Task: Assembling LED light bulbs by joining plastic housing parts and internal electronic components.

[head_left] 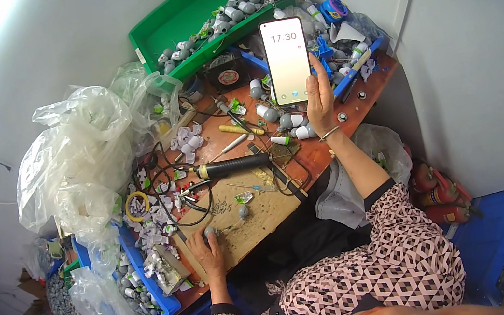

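Probably for easy viewing, right hand (319,97) grips lit phone (288,63) by its edge; left hand (206,252) rests on board (257,229) at grey bulb (210,231), can't tell if gripping.

Right forearm (359,165) slanting forward, right hand (320,99) gripping with thumb pointing upward, left hand (206,252) lying farther back, fingers pointing forward, perhaps pinching, detail being too small.

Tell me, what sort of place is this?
Probably a small assembly or repair workshop: similar grey-and-white parts are heaped in a green tray, while a black tool and a wooden board lie on the workbench.
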A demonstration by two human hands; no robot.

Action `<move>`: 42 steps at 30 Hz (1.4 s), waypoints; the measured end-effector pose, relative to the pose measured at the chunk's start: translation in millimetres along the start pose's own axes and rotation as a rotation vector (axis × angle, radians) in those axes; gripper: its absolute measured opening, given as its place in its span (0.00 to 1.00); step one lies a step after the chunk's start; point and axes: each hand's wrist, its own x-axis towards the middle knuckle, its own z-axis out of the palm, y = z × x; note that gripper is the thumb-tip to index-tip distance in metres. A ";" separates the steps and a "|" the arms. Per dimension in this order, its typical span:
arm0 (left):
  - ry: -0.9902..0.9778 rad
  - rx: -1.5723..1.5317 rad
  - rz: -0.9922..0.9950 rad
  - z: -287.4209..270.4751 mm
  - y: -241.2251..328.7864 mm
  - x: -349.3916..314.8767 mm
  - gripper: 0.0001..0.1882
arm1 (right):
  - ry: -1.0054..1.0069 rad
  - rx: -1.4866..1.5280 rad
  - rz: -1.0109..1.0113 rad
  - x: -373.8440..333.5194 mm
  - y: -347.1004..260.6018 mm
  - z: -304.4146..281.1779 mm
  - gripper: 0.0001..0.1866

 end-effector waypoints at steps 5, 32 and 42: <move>0.002 0.011 0.012 0.9 2.3 2.6 0.13 | 0.005 -0.010 -0.026 -2.1 5.3 -3.7 0.24; -0.011 0.026 0.002 1.5 0.5 1.6 0.12 | -0.010 0.050 -0.007 -9.0 11.9 -7.4 0.23; -0.012 0.023 0.007 1.7 -2.0 1.7 0.12 | -0.017 0.049 0.016 -14.6 15.9 -7.7 0.23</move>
